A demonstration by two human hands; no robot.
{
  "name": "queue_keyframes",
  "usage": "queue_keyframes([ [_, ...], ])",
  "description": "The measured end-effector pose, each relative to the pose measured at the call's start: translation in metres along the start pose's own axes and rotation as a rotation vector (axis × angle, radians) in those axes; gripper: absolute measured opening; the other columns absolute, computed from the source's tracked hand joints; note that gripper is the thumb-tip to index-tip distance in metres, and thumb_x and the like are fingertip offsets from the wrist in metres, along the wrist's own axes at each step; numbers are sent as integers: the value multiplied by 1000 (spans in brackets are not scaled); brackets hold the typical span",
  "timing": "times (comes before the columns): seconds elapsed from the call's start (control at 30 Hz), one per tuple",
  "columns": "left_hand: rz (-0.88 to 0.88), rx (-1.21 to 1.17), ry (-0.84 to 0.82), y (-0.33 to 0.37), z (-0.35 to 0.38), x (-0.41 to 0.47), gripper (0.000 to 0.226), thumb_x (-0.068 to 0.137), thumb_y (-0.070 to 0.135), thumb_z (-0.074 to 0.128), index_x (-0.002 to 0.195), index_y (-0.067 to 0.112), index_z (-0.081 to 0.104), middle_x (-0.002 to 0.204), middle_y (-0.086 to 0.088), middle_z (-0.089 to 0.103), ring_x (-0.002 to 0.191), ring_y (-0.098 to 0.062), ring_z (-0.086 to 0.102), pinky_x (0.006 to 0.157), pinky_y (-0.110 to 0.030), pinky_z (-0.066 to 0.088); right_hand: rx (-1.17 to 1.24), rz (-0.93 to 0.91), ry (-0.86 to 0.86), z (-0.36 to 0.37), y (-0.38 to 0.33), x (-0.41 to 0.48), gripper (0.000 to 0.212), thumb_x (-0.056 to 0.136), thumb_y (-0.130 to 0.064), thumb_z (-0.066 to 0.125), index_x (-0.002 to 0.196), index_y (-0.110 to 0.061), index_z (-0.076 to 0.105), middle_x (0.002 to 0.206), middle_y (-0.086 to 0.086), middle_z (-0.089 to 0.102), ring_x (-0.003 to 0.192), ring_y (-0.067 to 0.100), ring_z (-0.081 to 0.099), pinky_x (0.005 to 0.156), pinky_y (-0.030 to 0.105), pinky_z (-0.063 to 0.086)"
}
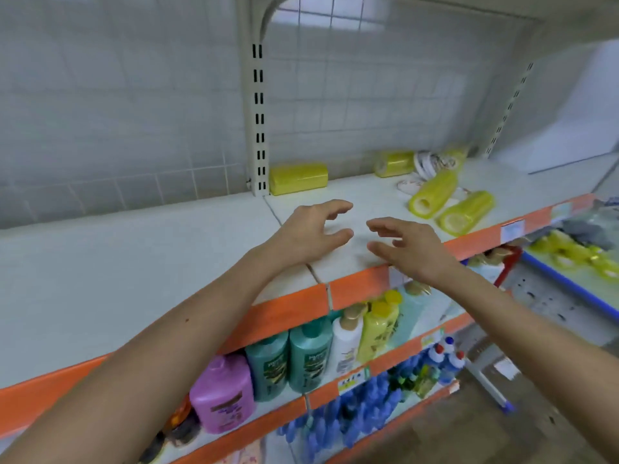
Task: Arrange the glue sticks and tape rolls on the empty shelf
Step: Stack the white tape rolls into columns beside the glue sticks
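Observation:
On the white top shelf (167, 249) several yellow wrapped packs lie scattered. One yellow pack (298, 178) lies at the back beside the slotted upright. Another yellow pack (394, 163) lies farther right at the back. Two yellow sleeves of rolls (433, 193) (468, 213) lie on their sides near the front right, with white tape rolls (425, 164) behind them. My left hand (313, 233) and my right hand (407, 246) hover over the shelf's front middle, facing each other, fingers loosely spread, holding nothing.
The shelf's front edge carries an orange price strip (288, 313). Below stand teal, white, yellow and pink bottles (222, 395). Blue items (351, 413) hang on the lowest shelf. A blue-edged shelf with yellow goods (579, 259) stands at the right.

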State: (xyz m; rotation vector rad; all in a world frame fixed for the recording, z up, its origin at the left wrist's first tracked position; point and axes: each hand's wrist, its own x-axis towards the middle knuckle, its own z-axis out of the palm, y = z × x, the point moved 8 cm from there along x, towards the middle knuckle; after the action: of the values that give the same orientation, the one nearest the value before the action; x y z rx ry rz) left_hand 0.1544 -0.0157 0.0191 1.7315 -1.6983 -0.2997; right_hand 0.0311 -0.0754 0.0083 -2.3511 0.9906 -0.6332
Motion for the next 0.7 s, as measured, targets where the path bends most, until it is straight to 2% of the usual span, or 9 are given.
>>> queue_keyframes([
  [0.1,36,-42,-20,4,20,51,45,88,24,60,131,16,48,131,3,54,119,-11,50,95,-18,36,1,24,47,-27,26,26,38,85,-15,61,123,-15,55,125,1,58,115,15,54,93,20,39],
  [0.3,95,-113,-77,24,63,135,44,87,23,60,129,17,50,128,4,57,116,-11,52,89,-15,36,-13,102,189,-90,92,60,35,85,-14,61,120,-16,58,121,-1,60,104,7,53,83,10,37],
  [0.47,99,-101,-93,34,94,192,42,87,23,60,128,17,51,127,5,57,115,-11,53,89,-17,38,42,132,272,-142,147,90,32,84,-12,62,117,-16,60,113,-2,61,100,6,54,89,12,40],
  [0.57,67,-81,-47,40,110,227,39,88,24,59,126,17,52,123,4,58,114,-11,53,88,-19,39,39,117,256,-161,184,114,32,84,-15,63,115,-18,61,112,-3,61,101,7,55,91,16,40],
  [0.63,32,-64,-17,45,121,252,40,87,25,59,126,18,53,124,3,59,115,-12,53,90,-20,41,22,90,201,-168,207,131,34,83,-17,64,117,-18,60,109,-6,59,99,5,53,88,13,39],
  [0.7,1,-42,14,54,132,277,39,87,25,59,126,21,54,123,2,60,115,-15,54,96,-28,44,23,47,146,-177,229,148,35,83,-15,63,118,-18,59,111,-5,59,98,4,52,83,7,37],
])
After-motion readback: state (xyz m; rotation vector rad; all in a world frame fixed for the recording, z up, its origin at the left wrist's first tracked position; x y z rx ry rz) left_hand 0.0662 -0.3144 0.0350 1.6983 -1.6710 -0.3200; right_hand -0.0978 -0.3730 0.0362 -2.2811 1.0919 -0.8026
